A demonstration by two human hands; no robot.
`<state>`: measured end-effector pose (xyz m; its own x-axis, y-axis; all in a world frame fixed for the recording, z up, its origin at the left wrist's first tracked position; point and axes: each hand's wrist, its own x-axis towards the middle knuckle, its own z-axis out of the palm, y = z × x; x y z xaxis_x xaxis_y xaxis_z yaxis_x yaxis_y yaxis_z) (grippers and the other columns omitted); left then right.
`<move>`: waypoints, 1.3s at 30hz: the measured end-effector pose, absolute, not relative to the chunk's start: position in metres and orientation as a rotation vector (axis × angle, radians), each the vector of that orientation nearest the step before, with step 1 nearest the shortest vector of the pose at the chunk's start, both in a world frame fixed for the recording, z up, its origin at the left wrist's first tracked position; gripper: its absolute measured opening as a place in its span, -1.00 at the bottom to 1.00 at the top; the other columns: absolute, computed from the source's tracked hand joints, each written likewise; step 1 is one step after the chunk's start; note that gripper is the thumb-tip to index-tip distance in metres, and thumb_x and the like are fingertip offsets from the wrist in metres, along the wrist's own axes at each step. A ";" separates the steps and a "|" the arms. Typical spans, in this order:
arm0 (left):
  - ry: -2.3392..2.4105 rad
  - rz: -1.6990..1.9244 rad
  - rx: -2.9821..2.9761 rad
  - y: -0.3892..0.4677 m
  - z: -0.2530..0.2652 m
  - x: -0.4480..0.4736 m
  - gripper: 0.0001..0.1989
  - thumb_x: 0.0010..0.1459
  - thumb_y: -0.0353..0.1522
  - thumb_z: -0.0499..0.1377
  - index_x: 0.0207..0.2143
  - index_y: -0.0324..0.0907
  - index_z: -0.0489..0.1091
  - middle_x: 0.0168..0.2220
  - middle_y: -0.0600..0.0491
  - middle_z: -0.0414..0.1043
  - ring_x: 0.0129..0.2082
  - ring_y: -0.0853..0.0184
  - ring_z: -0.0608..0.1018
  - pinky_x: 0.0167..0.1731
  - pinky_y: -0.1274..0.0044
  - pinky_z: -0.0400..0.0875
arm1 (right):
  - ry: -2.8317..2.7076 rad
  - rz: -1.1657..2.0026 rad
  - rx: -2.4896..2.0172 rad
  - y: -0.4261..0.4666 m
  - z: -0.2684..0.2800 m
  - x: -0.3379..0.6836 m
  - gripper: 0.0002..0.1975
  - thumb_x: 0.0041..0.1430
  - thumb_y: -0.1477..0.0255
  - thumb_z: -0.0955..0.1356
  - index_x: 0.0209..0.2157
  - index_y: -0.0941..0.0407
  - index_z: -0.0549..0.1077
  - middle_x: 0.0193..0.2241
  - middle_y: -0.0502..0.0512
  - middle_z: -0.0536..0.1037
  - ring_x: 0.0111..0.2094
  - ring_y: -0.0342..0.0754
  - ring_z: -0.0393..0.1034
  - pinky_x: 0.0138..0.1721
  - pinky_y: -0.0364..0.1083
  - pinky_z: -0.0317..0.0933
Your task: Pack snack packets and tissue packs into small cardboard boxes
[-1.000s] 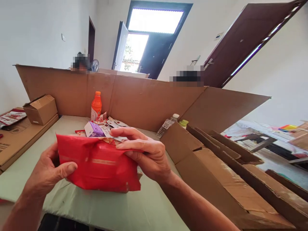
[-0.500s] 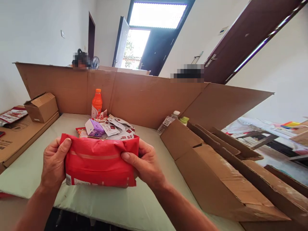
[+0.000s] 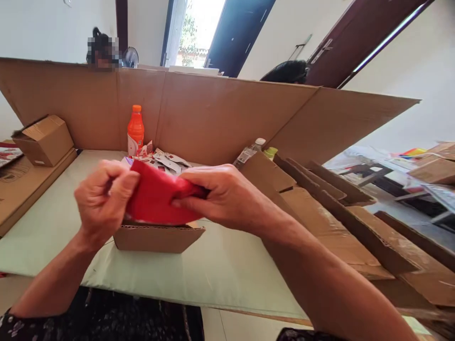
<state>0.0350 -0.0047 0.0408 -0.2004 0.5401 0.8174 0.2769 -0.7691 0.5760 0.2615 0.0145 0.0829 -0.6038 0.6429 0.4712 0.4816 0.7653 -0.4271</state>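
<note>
A red plastic packet is stretched between my two hands, slightly blurred. My left hand is closed on its left edge, thumb on top. Gripping its bunched right side is my right hand, with thumb and fingers pressed together. Just below the packet, a small open cardboard box stands on the pale green table; the packet and hands hide its inside. Behind the hands lie several white and dark-red sachets, partly hidden, near an orange drink bottle standing upright.
A tall cardboard screen runs across the table's back. On the left, a small brown carton rests on a flat box. Large open cardboard cartons line the right, with a clear bottle behind them. Two people are partly visible beyond the screen.
The red packet has been lifted and is now folded or bunched, no longer spread flat. The small box beneath it has come into view. My view has tilted downward.
</note>
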 end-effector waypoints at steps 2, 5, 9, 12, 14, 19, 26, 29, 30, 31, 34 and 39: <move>0.863 2.119 1.772 -0.006 0.024 0.028 -0.69 0.32 -0.07 0.16 -0.11 -0.07 0.48 -0.15 0.01 0.57 -0.17 0.26 0.59 -0.12 0.39 0.51 | -2.079 0.368 -0.891 0.021 0.068 0.262 -0.84 0.16 0.41 0.43 -0.48 0.11 0.46 -0.57 -0.08 0.41 -0.52 -0.17 0.26 -0.47 -0.16 0.18; 1.031 1.897 1.880 -0.019 -0.010 0.014 -0.61 0.29 -0.21 0.20 0.13 -0.07 0.36 0.03 -0.07 0.53 0.07 0.15 0.55 0.11 0.26 0.42 | -1.663 0.397 -0.905 0.032 0.037 0.264 -0.78 0.13 0.29 0.46 -0.47 0.09 0.45 -0.58 -0.09 0.36 -0.52 -0.16 0.20 -0.52 -0.15 0.15; 1.199 1.518 2.465 -0.034 -0.035 0.009 -0.71 0.15 -0.41 0.26 -0.06 -0.12 0.40 -0.20 0.02 0.58 -0.09 0.18 0.62 0.21 0.16 0.29 | -1.594 0.575 -0.942 0.039 0.006 0.258 -0.78 0.08 0.24 0.47 -0.44 0.09 0.47 -0.55 -0.07 0.41 -0.51 -0.14 0.22 -0.49 -0.14 0.18; 1.247 1.255 2.773 -0.031 -0.034 0.012 -0.95 0.17 -0.43 0.22 -0.28 -0.14 0.40 -0.43 0.11 0.52 -0.37 0.27 0.59 0.13 0.16 0.33 | -1.871 0.647 -1.021 0.033 0.007 0.257 -0.80 0.14 0.29 0.42 -0.46 0.10 0.46 -0.56 -0.06 0.42 -0.52 -0.14 0.23 -0.47 -0.14 0.16; 1.330 1.192 2.813 -0.027 -0.031 0.012 -0.95 0.19 -0.46 0.18 -0.34 -0.14 0.39 -0.48 0.12 0.50 -0.44 0.30 0.53 0.06 0.18 0.36 | -2.117 0.513 -1.048 0.026 0.019 0.260 -0.77 0.21 0.35 0.38 -0.51 0.10 0.41 -0.55 -0.01 0.45 -0.49 -0.12 0.27 -0.42 -0.12 0.18; 1.448 1.240 2.710 -0.026 -0.035 0.007 -0.91 0.17 -0.47 0.16 -0.37 -0.12 0.36 -0.46 0.11 0.49 -0.39 0.29 0.51 0.04 0.21 0.38 | -2.596 0.101 -1.132 0.020 0.044 0.257 -0.81 0.25 0.49 0.31 -0.46 0.08 0.44 -0.42 0.14 0.58 -0.39 -0.01 0.40 -0.30 -0.07 0.20; 1.374 1.197 2.743 -0.027 -0.036 0.007 -0.91 0.16 -0.50 0.16 -0.38 -0.16 0.37 -0.03 -0.17 0.52 0.01 0.12 0.56 0.17 0.06 0.31 | -3.002 0.307 -1.240 0.053 0.008 0.209 -0.80 0.21 0.62 0.31 -0.36 0.16 0.57 -0.37 0.16 0.64 -0.41 -0.02 0.46 -0.44 -0.10 0.05; 1.242 1.064 2.753 -0.023 -0.032 0.004 -0.90 0.14 -0.50 0.14 -0.42 -0.17 0.34 -0.01 -0.13 0.55 0.08 0.09 0.55 0.28 0.01 0.18 | -3.176 0.703 -1.066 0.063 -0.010 0.204 -0.81 0.29 0.55 0.32 -0.25 0.14 0.60 -0.30 0.11 0.67 -0.40 -0.08 0.46 -0.43 -0.14 0.09; 1.195 1.030 2.746 -0.022 -0.031 0.003 -0.91 0.14 -0.50 0.13 -0.42 -0.17 0.33 -0.05 -0.10 0.57 0.07 0.10 0.56 0.30 0.01 0.15 | -3.243 0.823 -0.978 0.065 -0.011 0.206 -0.82 0.30 0.54 0.33 -0.22 0.14 0.61 -0.29 0.10 0.67 -0.40 -0.08 0.46 -0.42 -0.14 0.12; 1.157 1.003 2.734 -0.020 -0.030 0.002 -0.91 0.13 -0.50 0.12 -0.41 -0.17 0.33 -0.11 -0.07 0.58 0.05 0.11 0.56 0.31 0.01 0.13 | -3.287 0.919 -0.895 0.067 -0.010 0.210 -0.82 0.30 0.53 0.34 -0.20 0.13 0.61 -0.28 0.10 0.67 -0.38 -0.08 0.47 -0.40 -0.15 0.15; 1.086 0.928 2.684 -0.016 -0.029 0.001 -0.89 0.11 -0.52 0.09 -0.42 -0.16 0.34 -0.34 0.04 0.53 -0.13 0.21 0.58 0.30 0.06 0.18 | -3.103 1.027 -0.824 0.073 0.011 0.230 -0.80 0.30 0.49 0.36 -0.11 0.11 0.61 -0.21 0.11 0.68 -0.27 -0.05 0.52 -0.29 -0.13 0.26; 1.088 0.913 2.624 -0.012 -0.026 0.004 -0.84 0.06 -0.55 0.08 -0.50 -0.14 0.25 -0.49 0.13 0.34 -0.40 0.35 0.44 0.27 0.11 0.27 | -2.335 0.764 -0.992 0.127 0.040 0.253 -0.72 0.38 0.33 0.26 -0.15 0.12 0.58 -0.33 0.05 0.65 -0.38 -0.10 0.49 -0.32 -0.12 0.32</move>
